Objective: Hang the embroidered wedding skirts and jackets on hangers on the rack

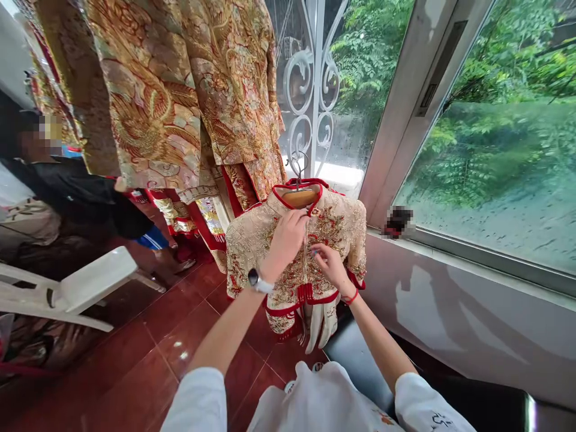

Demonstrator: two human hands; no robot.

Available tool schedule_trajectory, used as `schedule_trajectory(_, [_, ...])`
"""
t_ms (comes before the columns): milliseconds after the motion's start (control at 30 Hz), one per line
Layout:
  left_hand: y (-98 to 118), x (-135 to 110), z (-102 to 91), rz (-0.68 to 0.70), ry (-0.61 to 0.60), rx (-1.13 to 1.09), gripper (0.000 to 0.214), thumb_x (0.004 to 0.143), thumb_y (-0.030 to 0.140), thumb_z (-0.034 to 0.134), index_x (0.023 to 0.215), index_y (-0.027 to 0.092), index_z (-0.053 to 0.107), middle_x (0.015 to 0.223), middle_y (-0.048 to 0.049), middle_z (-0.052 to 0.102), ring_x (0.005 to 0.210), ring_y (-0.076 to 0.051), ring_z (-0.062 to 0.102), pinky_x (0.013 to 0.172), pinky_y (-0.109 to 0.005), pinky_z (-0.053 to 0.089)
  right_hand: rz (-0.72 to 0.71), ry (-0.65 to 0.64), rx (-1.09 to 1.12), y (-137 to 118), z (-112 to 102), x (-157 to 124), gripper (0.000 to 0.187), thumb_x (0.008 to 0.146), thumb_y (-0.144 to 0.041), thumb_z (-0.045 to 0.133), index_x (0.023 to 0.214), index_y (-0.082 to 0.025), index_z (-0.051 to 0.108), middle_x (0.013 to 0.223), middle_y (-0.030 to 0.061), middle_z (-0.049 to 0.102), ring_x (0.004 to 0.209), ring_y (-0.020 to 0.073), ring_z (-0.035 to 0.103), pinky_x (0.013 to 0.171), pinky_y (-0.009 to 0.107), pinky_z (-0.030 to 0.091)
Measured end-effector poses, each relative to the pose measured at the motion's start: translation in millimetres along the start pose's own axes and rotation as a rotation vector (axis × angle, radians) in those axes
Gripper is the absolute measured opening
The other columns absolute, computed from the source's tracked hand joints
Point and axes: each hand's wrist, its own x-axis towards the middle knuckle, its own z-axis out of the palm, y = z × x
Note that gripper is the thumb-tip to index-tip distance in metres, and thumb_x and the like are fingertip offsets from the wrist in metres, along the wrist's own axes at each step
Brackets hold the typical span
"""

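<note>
A cream jacket [252, 246] with gold and red embroidery and red trim hangs on a wooden hanger [300, 197] in front of me. My left hand [288, 237], with a watch on its wrist, is closed on the jacket's front opening just under the red collar. My right hand [327, 263], with a red cord on the wrist, pinches the front edge a little lower, near the middle of the chest. Both hands grip fabric along the same centre seam.
Large gold and red embroidered gowns [171, 90] hang at the upper left. A window with a white scrolled grille [315, 78] is behind the jacket. A white chair [81, 288] and another person in dark clothes [76, 192] are at left. A black seat [360, 360] is below.
</note>
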Motion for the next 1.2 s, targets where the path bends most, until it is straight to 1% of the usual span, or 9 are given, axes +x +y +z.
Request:
schedule_trajectory(167, [-0.1,33.3,0.1,0.03,-0.122,0.386,0.027,0.094,0.007,0.042,0.105,0.009,0.066,0.106,-0.0166,0.064,0.104,-0.031,0.056,0.087,-0.046,0.048,-0.056,-0.108,-0.009,-7.8,-16.0,-0.3,0.027,0.09,-0.02,0.047,0.107,-0.019,0.067,0.095,0.0057,0.071,0.076,0.0171,0.062,0.071,0.028,0.046])
schedule_trajectory(400, [-1.4,30.6,6.3,0.043,-0.146,0.319,0.022,0.094,0.008,0.045,0.098,0.011,0.067,0.093,-0.0131,0.064,0.095,-0.028,0.055,0.082,-0.04,0.045,-0.025,-0.233,-0.038,3.9,-31.1,-11.5,0.027,0.089,-0.02,0.048,0.102,-0.019,0.072,0.089,0.0053,0.071,0.069,0.0157,0.059,0.069,0.028,0.045])
schedule_trajectory(500, [-11.4,26.2,8.9,0.043,-0.083,0.181,0.015,0.096,0.015,0.051,0.1,0.013,0.066,0.094,-0.0098,0.064,0.093,-0.026,0.055,0.084,-0.039,0.046,0.04,-0.193,0.076,1.2,-32.0,-4.1,0.026,0.09,-0.029,0.051,0.102,-0.019,0.072,0.08,0.0026,0.069,0.066,0.015,0.058,0.065,0.027,0.045])
schedule_trajectory(633, [-16.3,17.0,11.3,-0.006,-0.014,0.033,0.009,0.095,0.017,0.056,0.094,0.014,0.064,0.094,-0.007,0.063,0.091,-0.023,0.056,0.084,-0.036,0.048,0.153,-0.147,0.423,-11.4,-20.8,17.4,0.031,0.087,-0.047,0.059,0.094,-0.019,0.069,0.077,0.0019,0.068,0.068,0.0146,0.061,0.066,0.027,0.05])
schedule_trajectory(800, [-7.6,0.1,16.9,0.014,0.17,0.124,0.017,0.097,0.018,0.051,0.092,0.016,0.068,0.103,-0.0119,0.064,0.1,-0.026,0.057,0.09,-0.04,0.046,0.319,-0.111,0.769,-32.5,-2.7,51.5,0.055,0.069,-0.073,0.069,0.074,-0.018,0.064,0.066,0.0026,0.064,0.056,0.0131,0.057,0.054,0.027,0.051])
schedule_trajectory(900, [-6.3,-10.9,20.1,0.048,0.211,0.177,0.023,0.098,0.017,0.048,0.09,0.018,0.069,0.105,-0.0116,0.067,0.104,-0.026,0.059,0.094,-0.043,0.045,0.377,-0.078,0.888,-37.9,4.5,61.5,0.059,0.056,-0.072,0.08,0.07,-0.018,0.062,0.061,0.0006,0.06,0.054,0.0121,0.055,0.052,0.026,0.051])
schedule_trajectory(1033, [-12.3,-15.8,15.9,0.105,0.175,0.118,0.019,0.098,0.019,0.05,0.098,0.018,0.07,0.113,-0.0106,0.069,0.113,-0.026,0.058,0.101,-0.042,0.045,0.367,-0.042,0.981,-34.2,9.3,64.4,0.054,0.05,-0.061,0.088,0.074,-0.019,0.063,0.06,-0.004,0.056,0.054,0.0096,0.053,0.057,0.025,0.052])
schedule_trajectory(1133, [-18.5,-9.7,6.7,0.14,0.105,0.077,0.028,0.095,0.019,0.054,0.121,0.016,0.064,0.126,-0.0118,0.065,0.126,-0.026,0.052,0.111,-0.044,0.039,0.303,-0.007,0.933,-23.7,10.3,66.1,0.049,0.058,-0.062,0.083,0.074,-0.021,0.062,0.063,-0.0034,0.056,0.057,0.0104,0.052,0.058,0.025,0.05])
schedule_trajectory(1200, [-22.9,-3.8,-0.2,0.153,0.025,0.107,0.028,0.094,0.021,0.056,0.121,0.017,0.064,0.125,-0.0112,0.066,0.128,-0.027,0.051,0.116,-0.049,0.034,0.253,0.018,0.775,-11.6,14.9,60.0,0.046,0.067,-0.065,0.075,0.072,-0.021,0.06,0.063,-0.0022,0.055,0.057,0.0116,0.051,0.056,0.025,0.048])
